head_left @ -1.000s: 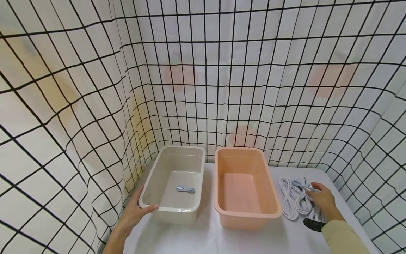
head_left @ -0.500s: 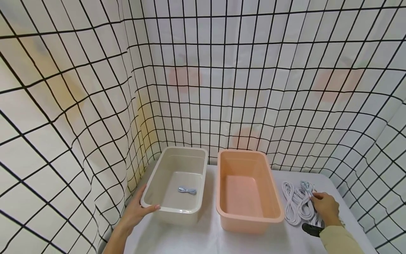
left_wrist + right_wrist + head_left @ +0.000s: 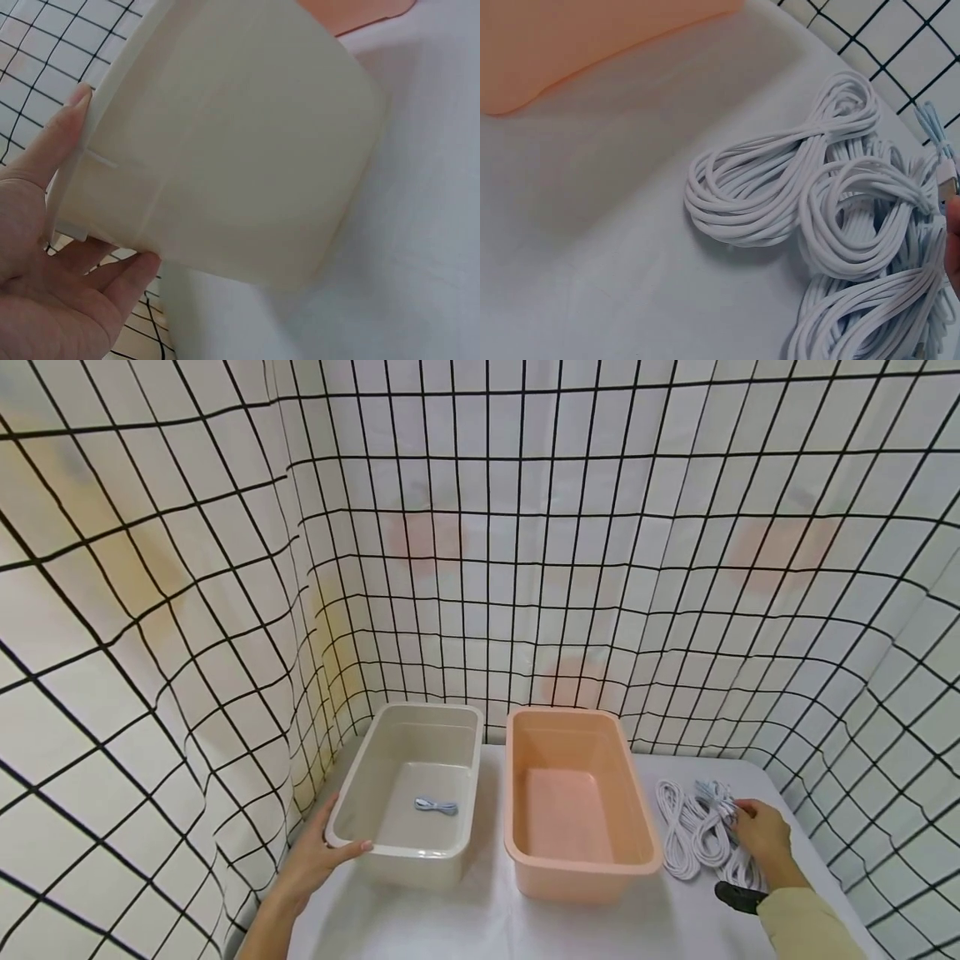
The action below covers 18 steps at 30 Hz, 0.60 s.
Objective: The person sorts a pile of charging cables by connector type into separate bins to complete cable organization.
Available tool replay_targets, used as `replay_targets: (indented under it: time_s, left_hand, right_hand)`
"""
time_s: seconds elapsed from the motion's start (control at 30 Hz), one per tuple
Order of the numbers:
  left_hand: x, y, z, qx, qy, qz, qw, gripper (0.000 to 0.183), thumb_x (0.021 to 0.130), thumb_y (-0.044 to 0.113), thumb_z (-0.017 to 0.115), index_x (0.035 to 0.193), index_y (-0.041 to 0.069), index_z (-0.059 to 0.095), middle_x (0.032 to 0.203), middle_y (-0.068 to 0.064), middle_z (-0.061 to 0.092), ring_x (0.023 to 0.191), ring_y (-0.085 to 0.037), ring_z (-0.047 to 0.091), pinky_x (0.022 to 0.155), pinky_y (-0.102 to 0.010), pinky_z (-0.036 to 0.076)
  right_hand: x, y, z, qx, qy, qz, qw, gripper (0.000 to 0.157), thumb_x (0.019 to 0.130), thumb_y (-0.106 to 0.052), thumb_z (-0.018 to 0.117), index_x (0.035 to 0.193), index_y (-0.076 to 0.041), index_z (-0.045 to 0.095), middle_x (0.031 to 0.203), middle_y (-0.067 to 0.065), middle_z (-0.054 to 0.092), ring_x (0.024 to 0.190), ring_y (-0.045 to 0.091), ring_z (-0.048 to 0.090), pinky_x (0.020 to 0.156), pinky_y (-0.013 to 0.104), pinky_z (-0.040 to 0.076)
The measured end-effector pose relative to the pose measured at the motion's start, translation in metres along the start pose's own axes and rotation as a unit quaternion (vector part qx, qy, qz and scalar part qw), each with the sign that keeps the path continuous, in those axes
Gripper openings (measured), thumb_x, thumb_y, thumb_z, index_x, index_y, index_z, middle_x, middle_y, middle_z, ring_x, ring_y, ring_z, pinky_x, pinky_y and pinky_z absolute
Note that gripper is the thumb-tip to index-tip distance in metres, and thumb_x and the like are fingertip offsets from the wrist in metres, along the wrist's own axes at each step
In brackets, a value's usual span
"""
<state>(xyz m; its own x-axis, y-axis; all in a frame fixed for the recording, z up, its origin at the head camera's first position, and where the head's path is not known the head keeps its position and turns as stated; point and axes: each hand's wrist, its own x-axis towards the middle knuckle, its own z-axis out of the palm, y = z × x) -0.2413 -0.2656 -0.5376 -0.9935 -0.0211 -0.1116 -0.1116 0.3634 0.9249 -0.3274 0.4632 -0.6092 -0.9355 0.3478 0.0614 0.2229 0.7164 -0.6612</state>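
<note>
My left hand (image 3: 306,864) grips the near left corner of a cream plastic bin (image 3: 401,853), thumb over the rim and fingers against the outer wall in the left wrist view. A small tied light-blue cable (image 3: 436,807) lies on that bin's floor. Over at the right, my right hand (image 3: 765,837) pinches another tied light-blue cable (image 3: 933,127) by its USB plug (image 3: 946,178). Beneath and beside it lies a pile of coiled white cables (image 3: 744,193). Only a bit of the right hand's fingers shows in the right wrist view.
Between the cream bin and the cable pile stands a peach plastic bin (image 3: 512,810). Everything is on a white-covered table (image 3: 491,910). Black grid netting (image 3: 517,560) rises behind and along both sides. A black strap (image 3: 738,897) circles the right wrist.
The right hand has shifted slightly over the white cables, and the light-blue cable at its fingers has turned. My left hand keeps its hold on the cream bin; the head view moved slightly.
</note>
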Motion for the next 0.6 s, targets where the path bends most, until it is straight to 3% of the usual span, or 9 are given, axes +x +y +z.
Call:
replay_targets:
  time_s: [0.1, 0.2, 0.4, 0.6]
  left_hand:
    - [0.001, 0.0, 0.0, 0.002, -0.001, 0.002, 1.0, 0.117, 0.085, 0.031, 0.088, 0.167, 0.013, 0.007, 0.163, -0.027, 0.025, 0.14, -0.049, 0.037, 0.111, -0.065, 0.034]
    - [0.001, -0.001, 0.0, 0.003, -0.004, 0.0, 1.0, 0.117, 0.086, 0.031, 0.087, 0.167, 0.013, 0.006, 0.163, -0.028, 0.026, 0.14, -0.048, 0.038, 0.11, -0.065, 0.035]
    - [0.0, -0.003, 0.0, -0.004, -0.006, -0.002, 1.0, 0.117, 0.086, 0.03, 0.088, 0.168, 0.014, 0.006, 0.163, -0.027, 0.025, 0.14, -0.047, 0.038, 0.111, -0.064, 0.035]
    - [0.001, -0.002, -0.001, -0.001, -0.007, -0.002, 1.0, 0.117, 0.086, 0.031, 0.087, 0.168, 0.014, 0.005, 0.163, -0.028, 0.024, 0.141, -0.049, 0.036, 0.111, -0.065, 0.034]
  right_hand:
    - [0.002, -0.003, -0.001, 0.014, -0.024, -0.023, 0.999, 0.036, 0.108, -0.012, 0.042, 0.13, 0.014, 0.054, 0.103, 0.025, 0.068, 0.078, 0.021, 0.068, 0.062, 0.032, 0.05]
    - [0.001, -0.007, -0.004, 0.036, -0.042, -0.028, 0.998, 0.036, 0.109, -0.012, 0.041, 0.133, 0.013, 0.051, 0.112, 0.029, 0.064, 0.074, 0.012, 0.066, 0.058, 0.027, 0.05]
    - [-0.001, -0.023, -0.01, 0.067, -0.052, -0.024, 0.996, 0.036, 0.111, -0.01, 0.038, 0.137, 0.012, 0.048, 0.123, 0.033, 0.056, 0.077, 0.016, 0.068, 0.057, 0.027, 0.053]
    - [0.001, -0.041, -0.019, 0.079, -0.041, -0.068, 0.994, 0.035, 0.111, -0.008, 0.04, 0.136, 0.014, 0.049, 0.125, 0.037, 0.053, 0.075, 0.014, 0.07, 0.062, 0.026, 0.058]
